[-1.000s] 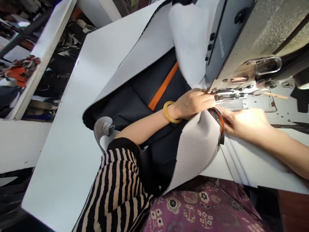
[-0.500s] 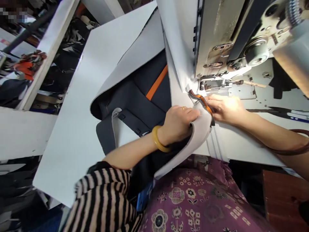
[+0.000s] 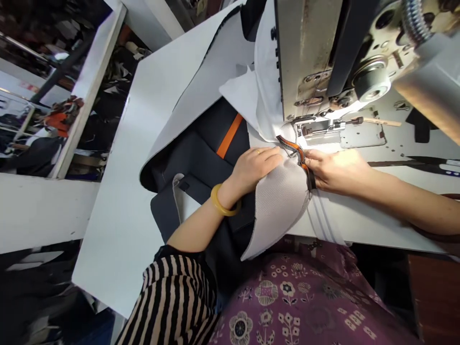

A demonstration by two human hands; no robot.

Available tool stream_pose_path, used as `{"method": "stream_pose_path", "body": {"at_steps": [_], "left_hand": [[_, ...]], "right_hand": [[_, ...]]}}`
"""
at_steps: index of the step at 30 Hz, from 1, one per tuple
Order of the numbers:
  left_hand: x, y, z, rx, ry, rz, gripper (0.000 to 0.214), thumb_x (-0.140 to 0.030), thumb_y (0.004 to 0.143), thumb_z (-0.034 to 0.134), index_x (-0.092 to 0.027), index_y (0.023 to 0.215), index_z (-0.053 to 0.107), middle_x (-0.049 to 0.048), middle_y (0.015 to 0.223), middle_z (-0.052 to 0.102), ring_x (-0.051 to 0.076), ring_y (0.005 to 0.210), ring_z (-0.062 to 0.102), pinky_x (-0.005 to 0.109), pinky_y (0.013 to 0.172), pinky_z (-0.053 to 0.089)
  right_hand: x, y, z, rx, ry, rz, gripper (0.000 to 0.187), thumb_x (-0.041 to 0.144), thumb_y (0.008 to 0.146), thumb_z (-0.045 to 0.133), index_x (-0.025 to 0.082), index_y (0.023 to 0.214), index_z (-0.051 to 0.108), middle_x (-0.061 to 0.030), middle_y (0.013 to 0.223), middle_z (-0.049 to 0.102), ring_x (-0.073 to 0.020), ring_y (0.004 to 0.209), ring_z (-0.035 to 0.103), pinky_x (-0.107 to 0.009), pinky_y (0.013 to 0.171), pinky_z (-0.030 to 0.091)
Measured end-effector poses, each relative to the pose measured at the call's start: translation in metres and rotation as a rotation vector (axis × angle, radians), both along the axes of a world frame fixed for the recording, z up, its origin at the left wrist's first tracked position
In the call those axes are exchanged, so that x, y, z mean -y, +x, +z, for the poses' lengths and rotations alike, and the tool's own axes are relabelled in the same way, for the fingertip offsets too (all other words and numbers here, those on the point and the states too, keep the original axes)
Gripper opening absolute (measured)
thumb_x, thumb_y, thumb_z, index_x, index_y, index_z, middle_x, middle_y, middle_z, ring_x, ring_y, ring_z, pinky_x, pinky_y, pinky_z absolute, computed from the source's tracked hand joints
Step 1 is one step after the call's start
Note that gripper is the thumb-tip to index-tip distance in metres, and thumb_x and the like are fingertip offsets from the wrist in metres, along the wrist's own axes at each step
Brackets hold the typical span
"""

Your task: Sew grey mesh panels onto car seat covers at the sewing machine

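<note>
A large sewn piece, dark grey-black outside and pale grey mesh inside, lies folded at the sewing machine (image 3: 307,57). My left hand (image 3: 257,167), with a yellow bangle at the wrist, is closed over the edge of its pale mesh panel (image 3: 282,196); the thumb is hidden. My right hand (image 3: 332,167) pinches the panel's bunched edge, where an orange-and-black strip (image 3: 293,147) runs toward the presser foot (image 3: 300,129). An orange band (image 3: 230,135) crosses the dark fabric (image 3: 201,139). White sheet material (image 3: 242,96) drapes beside the machine head.
The white table (image 3: 115,167) extends left. Black-handled scissors (image 3: 431,165) and a thin wooden stick (image 3: 383,122) lie right of the needle area. Pale narrow strips (image 3: 325,215) hang over the front edge. Scrap-filled shelving (image 3: 111,91) stands at left.
My left hand has shifted slightly left and flattened the mesh panel that was curled up under it. A white flap now shows beside the machine head. The right hand keeps its pinch.
</note>
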State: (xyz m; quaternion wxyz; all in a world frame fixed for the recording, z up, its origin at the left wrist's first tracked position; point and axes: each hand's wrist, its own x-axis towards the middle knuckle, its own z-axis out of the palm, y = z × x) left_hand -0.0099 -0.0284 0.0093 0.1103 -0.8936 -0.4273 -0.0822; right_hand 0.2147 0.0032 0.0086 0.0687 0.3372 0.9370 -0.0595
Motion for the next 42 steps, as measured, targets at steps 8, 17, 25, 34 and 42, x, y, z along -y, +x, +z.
{"method": "stream_pose_path", "body": {"at_steps": [8, 17, 25, 34, 42], "left_hand": [[0.038, 0.04, 0.003, -0.057, 0.085, 0.151, 0.029, -0.011, 0.089, 0.04, -0.019, 0.063, 0.051, -0.0008, 0.052, 0.05, 0.014, 0.05, 0.05, 0.027, 0.045, 0.026], [0.022, 0.029, 0.002, -0.15, -0.241, 0.18, 0.038, -0.031, 0.096, 0.046, -0.018, 0.132, 0.053, -0.0005, 0.066, 0.064, 0.016, 0.064, 0.061, 0.024, 0.049, 0.034], [-0.009, 0.041, -0.016, -0.041, -0.042, -0.169, 0.037, -0.013, 0.099, 0.031, -0.015, 0.087, 0.066, 0.0089, 0.116, 0.069, 0.017, 0.109, 0.063, 0.038, 0.098, 0.048], [-0.015, 0.018, -0.036, 0.145, -0.073, -0.229, 0.038, -0.025, 0.102, 0.032, -0.017, 0.089, 0.067, 0.0056, 0.115, 0.072, 0.013, 0.112, 0.064, 0.03, 0.096, 0.05], [-0.015, 0.011, -0.031, 0.241, -0.228, -0.12, 0.042, -0.034, 0.103, 0.03, -0.014, 0.121, 0.062, 0.0085, 0.116, 0.071, 0.013, 0.112, 0.064, 0.03, 0.1, 0.048]], "right_hand": [[0.0, 0.005, -0.02, -0.084, 0.028, 0.013, 0.067, 0.035, 0.083, 0.041, 0.025, 0.149, 0.041, -0.0063, 0.142, 0.053, -0.0145, 0.05, 0.052, -0.031, 0.042, 0.019], [0.004, 0.009, -0.034, -0.175, 0.046, 0.026, 0.049, 0.033, 0.076, 0.045, 0.025, 0.12, 0.066, -0.0045, 0.133, 0.062, -0.0116, 0.046, 0.045, -0.03, 0.043, 0.013], [0.006, 0.013, -0.022, -0.167, 0.008, -0.01, 0.042, 0.036, 0.081, 0.044, 0.023, 0.112, 0.07, -0.0057, 0.113, 0.068, -0.012, 0.054, 0.048, -0.027, 0.045, 0.012], [0.011, 0.029, -0.044, -0.453, -0.097, -0.106, 0.038, 0.048, 0.091, 0.042, 0.017, 0.096, 0.063, -0.0077, 0.095, 0.064, -0.0132, 0.065, 0.051, -0.025, 0.051, 0.028], [0.025, 0.031, -0.049, -0.454, 0.159, 0.134, 0.041, 0.029, 0.102, 0.028, 0.02, 0.101, 0.068, -0.0029, 0.097, 0.07, -0.0131, 0.065, 0.045, -0.032, 0.054, 0.022]]}}
